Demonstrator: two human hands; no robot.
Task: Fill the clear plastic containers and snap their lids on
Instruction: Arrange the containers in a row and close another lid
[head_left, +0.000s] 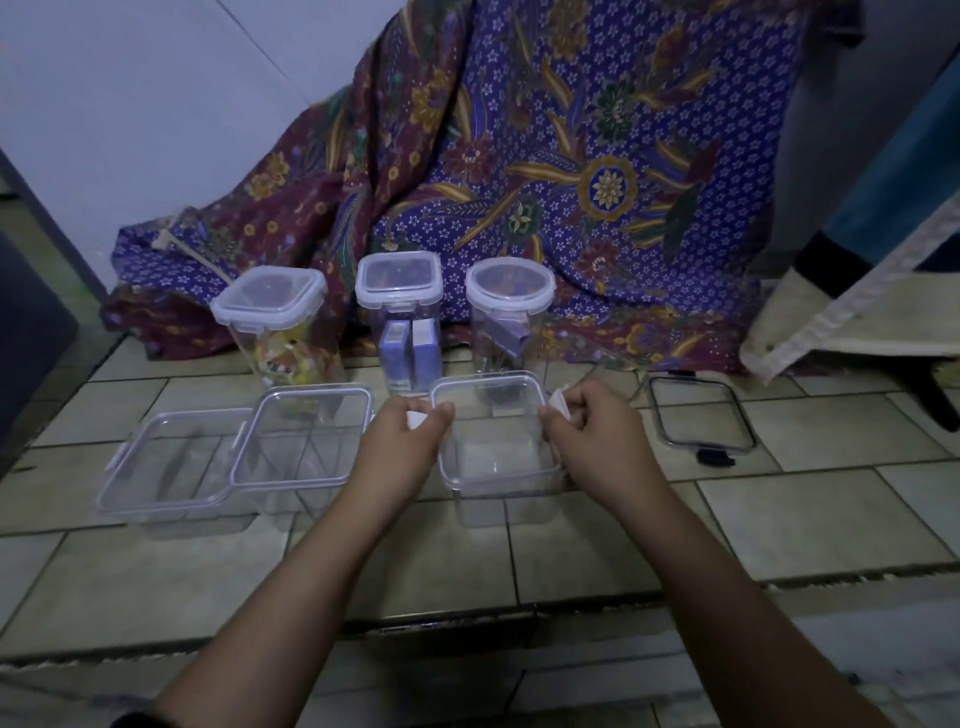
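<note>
A clear square container (496, 486) stands on the tiled floor in front of me with a clear lid (488, 431) on top. My left hand (402, 447) pinches the lid's left white clip. My right hand (592, 441) pinches the right white clip. To the left stand two more clear containers, a tall one (304, 441) with its lid on and a low wide one (166, 470) beside it. Behind them stand three lidded containers: one with yellow items (280, 327), one with two blue boxes (402, 322), and a round one (506, 312).
A dark-rimmed lid (698, 421) lies flat on the tiles to the right. A purple patterned cloth (519, 156) drapes behind the containers. A cream and blue fabric (857, 291) hangs at far right. A dark object (31, 322) sits at the left edge.
</note>
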